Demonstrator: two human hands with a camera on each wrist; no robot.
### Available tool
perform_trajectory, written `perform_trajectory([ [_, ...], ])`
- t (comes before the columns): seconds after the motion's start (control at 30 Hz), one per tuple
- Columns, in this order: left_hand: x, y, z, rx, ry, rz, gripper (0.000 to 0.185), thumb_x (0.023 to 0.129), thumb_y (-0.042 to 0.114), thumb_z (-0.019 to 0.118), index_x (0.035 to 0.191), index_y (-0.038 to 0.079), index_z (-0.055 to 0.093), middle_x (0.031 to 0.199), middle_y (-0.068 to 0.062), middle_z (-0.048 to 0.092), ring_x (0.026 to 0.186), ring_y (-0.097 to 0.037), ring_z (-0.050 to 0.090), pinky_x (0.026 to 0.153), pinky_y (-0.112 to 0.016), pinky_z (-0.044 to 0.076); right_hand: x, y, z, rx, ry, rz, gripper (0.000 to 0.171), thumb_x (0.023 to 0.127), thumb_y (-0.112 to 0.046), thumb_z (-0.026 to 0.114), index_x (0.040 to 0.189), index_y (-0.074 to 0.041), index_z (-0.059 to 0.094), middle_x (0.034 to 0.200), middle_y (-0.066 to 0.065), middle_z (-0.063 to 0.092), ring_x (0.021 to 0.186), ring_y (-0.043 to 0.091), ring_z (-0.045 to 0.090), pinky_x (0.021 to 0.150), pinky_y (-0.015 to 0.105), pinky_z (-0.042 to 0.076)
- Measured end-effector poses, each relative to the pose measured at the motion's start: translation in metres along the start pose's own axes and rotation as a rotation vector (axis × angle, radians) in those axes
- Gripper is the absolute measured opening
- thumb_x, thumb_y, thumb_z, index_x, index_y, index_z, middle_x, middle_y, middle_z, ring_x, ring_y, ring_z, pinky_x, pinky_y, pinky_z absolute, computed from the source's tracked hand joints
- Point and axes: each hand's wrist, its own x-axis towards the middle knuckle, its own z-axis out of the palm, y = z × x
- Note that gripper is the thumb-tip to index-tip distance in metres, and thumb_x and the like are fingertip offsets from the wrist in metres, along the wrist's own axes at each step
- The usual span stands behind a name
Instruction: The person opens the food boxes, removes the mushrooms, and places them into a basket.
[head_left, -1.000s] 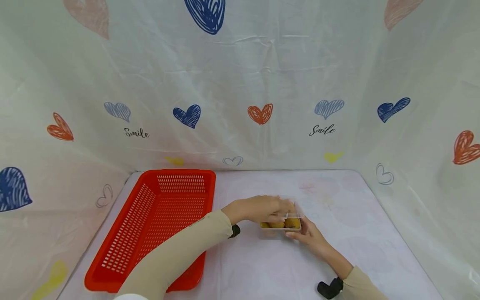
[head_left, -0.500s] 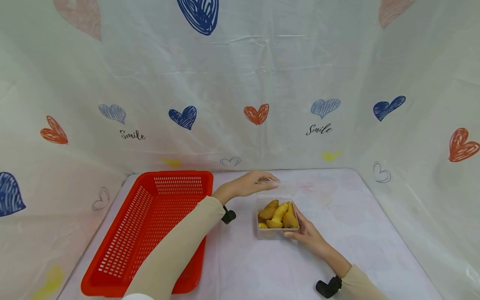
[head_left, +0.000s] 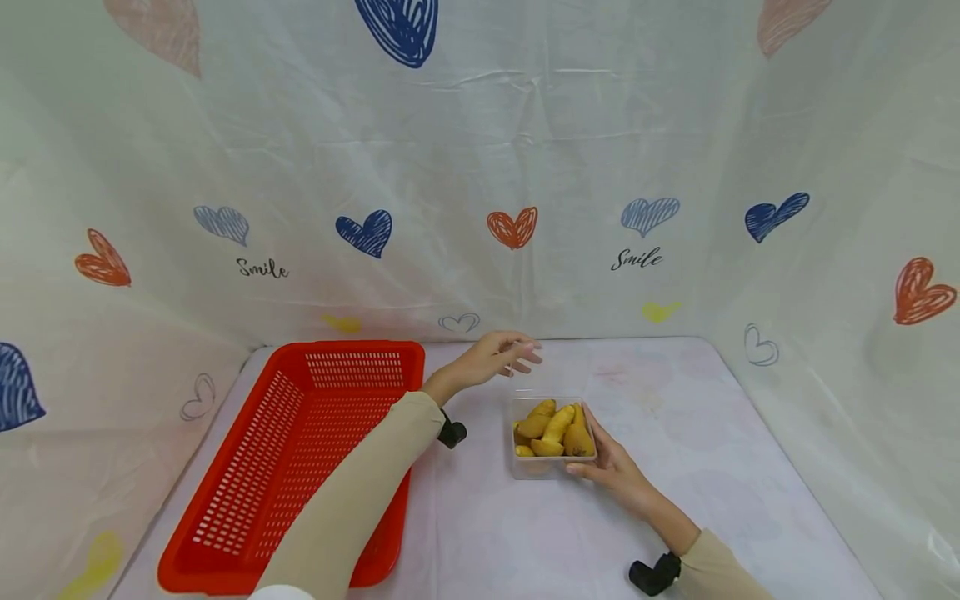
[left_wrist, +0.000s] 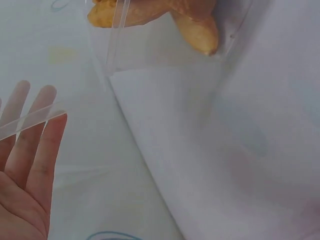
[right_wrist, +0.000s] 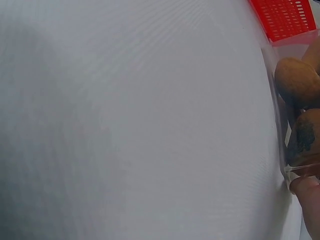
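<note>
A clear plastic box [head_left: 534, 469] stands on the table with several yellow, pear-shaped pieces of produce [head_left: 557, 425] inside; their exact kind is unclear. Its transparent lid [head_left: 555, 379] is raised at the far side. My right hand [head_left: 617, 475] holds the box at its right side, thumb toward the near corner. In the right wrist view the thumb [right_wrist: 307, 195] touches the box's corner. My left hand [head_left: 491, 358] is beyond the box to the left, fingers extended beside the lid. In the left wrist view the lid's edge [left_wrist: 32, 119] crosses these fingers; whether they touch it is unclear.
A large red perforated basket [head_left: 348, 362] stands at the left of the white table [head_left: 675, 417], partly under my left forearm. A patterned sheet [head_left: 442, 275] hangs behind the table's far edge and along the sides.
The left hand has moved back and left, away from above the box. The lid has swung up toward the far side, so the yellow produce shows. The right hand keeps its hold.
</note>
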Motion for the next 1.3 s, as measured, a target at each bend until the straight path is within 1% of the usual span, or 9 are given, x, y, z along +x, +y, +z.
perform_trajectory([
  [0.17, 0.001, -0.008, 0.001, -0.049, 0.048, -0.002, 0.039, 0.110, 0.023, 0.040, 0.137, -0.002, 0.052, 0.123, -0.019, 0.067, 0.107, -0.037, 0.067, 0.094, -0.054, 0.051, 0.000, 0.000, 0.000, -0.009, 0.008, -0.005, 0.100, 0.091, -0.007, 0.073, 0.161, -0.015, 0.002, 0.166, 0.009, -0.006, 0.149, 0.031, -0.010, 0.105, 0.008, 0.022],
  [0.37, 0.001, -0.019, 0.002, -0.145, 0.113, -0.071, 0.043, 0.110, 0.027, 0.041, 0.141, -0.001, 0.048, 0.123, -0.021, 0.067, 0.104, -0.036, 0.069, 0.092, -0.053, 0.052, 0.001, -0.001, 0.000, -0.018, 0.006, 0.013, 0.101, 0.091, -0.010, 0.074, 0.161, -0.012, 0.001, 0.166, 0.007, -0.005, 0.150, 0.030, -0.009, 0.104, 0.007, 0.022],
  [0.5, 0.001, -0.024, 0.002, -0.199, 0.128, -0.129, 0.042, 0.109, 0.027, 0.042, 0.143, 0.002, 0.046, 0.126, -0.021, 0.065, 0.108, -0.037, 0.067, 0.087, -0.049, 0.056, 0.001, -0.001, 0.000, -0.028, 0.009, 0.026, 0.100, 0.091, -0.010, 0.074, 0.161, -0.012, 0.001, 0.166, 0.007, -0.004, 0.150, 0.030, -0.008, 0.104, 0.005, 0.020],
  [0.63, 0.000, -0.027, 0.003, -0.252, 0.140, -0.179, 0.042, 0.109, 0.023, 0.043, 0.146, 0.003, 0.043, 0.129, -0.021, 0.063, 0.112, -0.041, 0.064, 0.084, -0.046, 0.057, 0.001, -0.001, -0.001, -0.028, 0.008, 0.015, 0.100, 0.091, -0.008, 0.073, 0.161, -0.012, 0.002, 0.166, 0.008, -0.003, 0.150, 0.030, -0.007, 0.105, 0.006, 0.020],
  [0.83, 0.001, -0.031, 0.006, -0.278, 0.195, -0.223, 0.042, 0.107, 0.021, 0.049, 0.146, 0.006, 0.045, 0.124, -0.018, 0.067, 0.103, -0.037, 0.069, 0.078, -0.044, 0.059, 0.000, -0.001, -0.002, -0.013, -0.001, 0.004, 0.099, 0.092, -0.009, 0.073, 0.161, -0.017, 0.003, 0.166, 0.007, -0.003, 0.150, 0.029, -0.007, 0.105, 0.006, 0.020],
  [0.97, 0.003, -0.035, 0.010, -0.298, 0.235, -0.263, 0.042, 0.106, 0.018, 0.050, 0.146, 0.005, 0.044, 0.121, -0.019, 0.068, 0.101, -0.038, 0.069, 0.075, -0.043, 0.060, 0.000, 0.000, -0.002, -0.030, 0.006, 0.015, 0.097, 0.093, -0.011, 0.072, 0.162, -0.021, 0.004, 0.167, 0.005, -0.003, 0.151, 0.027, -0.008, 0.105, 0.005, 0.019],
  [1.13, 0.005, -0.039, 0.015, -0.323, 0.283, -0.312, 0.045, 0.107, 0.016, 0.050, 0.146, -0.002, 0.041, 0.127, -0.027, 0.062, 0.100, -0.045, 0.067, 0.075, -0.045, 0.060, 0.000, -0.001, -0.002, -0.026, 0.005, 0.010, 0.097, 0.093, -0.009, 0.072, 0.162, -0.019, 0.003, 0.167, 0.006, -0.003, 0.150, 0.028, -0.008, 0.105, 0.005, 0.019],
  [1.2, 0.005, -0.042, 0.016, -0.322, 0.303, -0.321, 0.046, 0.106, 0.016, 0.050, 0.146, -0.004, 0.041, 0.128, -0.031, 0.059, 0.095, -0.044, 0.069, 0.074, -0.046, 0.060, -0.001, -0.001, -0.002, -0.022, 0.003, 0.007, 0.098, 0.092, -0.008, 0.072, 0.161, -0.018, 0.004, 0.166, 0.007, -0.003, 0.150, 0.029, -0.009, 0.105, 0.006, 0.020],
  [1.3, 0.004, -0.045, 0.017, -0.307, 0.330, -0.334, 0.045, 0.106, 0.016, 0.051, 0.145, -0.005, 0.043, 0.128, -0.031, 0.059, 0.085, -0.040, 0.071, 0.072, -0.045, 0.060, 0.000, -0.002, -0.001, -0.018, 0.003, 0.010, 0.098, 0.092, -0.009, 0.073, 0.162, -0.018, 0.005, 0.166, 0.007, -0.003, 0.150, 0.030, -0.008, 0.105, 0.008, 0.022],
])
